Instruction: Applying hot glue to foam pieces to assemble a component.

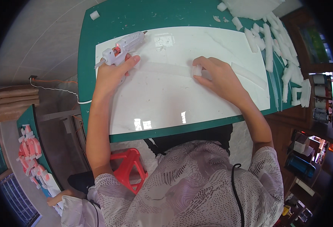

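L hand [111, 73] gripping white glue gun [123, 47] – R hand [215, 73] pinching small white foam block [196, 70] on white board [162, 98]

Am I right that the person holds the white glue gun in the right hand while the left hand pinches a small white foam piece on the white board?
Not quite: the hands are swapped. In the head view the left hand holds the white glue gun, and the right hand pinches the small white foam piece on the white board.

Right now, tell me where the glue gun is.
In the head view, the glue gun is in the left hand, at the white board's upper left corner, nozzle pointing toward the table's far edge.
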The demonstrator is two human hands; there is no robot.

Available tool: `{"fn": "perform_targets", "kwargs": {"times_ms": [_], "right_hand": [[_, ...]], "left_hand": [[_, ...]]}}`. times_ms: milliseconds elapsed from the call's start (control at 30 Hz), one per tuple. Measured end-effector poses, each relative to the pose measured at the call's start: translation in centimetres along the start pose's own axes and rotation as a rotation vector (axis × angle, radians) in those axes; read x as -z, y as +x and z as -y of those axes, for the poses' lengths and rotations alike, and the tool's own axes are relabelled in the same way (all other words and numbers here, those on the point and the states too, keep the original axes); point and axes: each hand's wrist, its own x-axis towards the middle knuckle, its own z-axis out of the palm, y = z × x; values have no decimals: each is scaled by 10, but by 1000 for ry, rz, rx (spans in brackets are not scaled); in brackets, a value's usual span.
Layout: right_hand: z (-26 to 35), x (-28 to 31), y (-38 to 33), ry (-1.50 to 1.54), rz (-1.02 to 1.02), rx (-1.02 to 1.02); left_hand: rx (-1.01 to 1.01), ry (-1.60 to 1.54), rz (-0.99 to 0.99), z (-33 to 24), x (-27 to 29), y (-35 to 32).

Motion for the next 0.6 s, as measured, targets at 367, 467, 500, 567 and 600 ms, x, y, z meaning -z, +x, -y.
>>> {"fn": "perform_targets", "kwargs": {"times_ms": [367, 467, 500, 567, 600], "right_hand": [[1, 3, 0, -19, 46, -44], [1, 3, 0, -4, 45, -42], [1, 3, 1, -4, 45, -41], [2, 4, 1, -17, 64, -60], [2, 4, 1, -17, 64, -61]], "left_hand": [[-7, -14, 28, 0, -1, 0], [-15, -24, 20, -2, -2, -1], [-16, -24, 19, -2, -2, 0], [-14, -13, 28, 0, 0, 0], [-14, -13, 29, -1, -1, 0]]}}
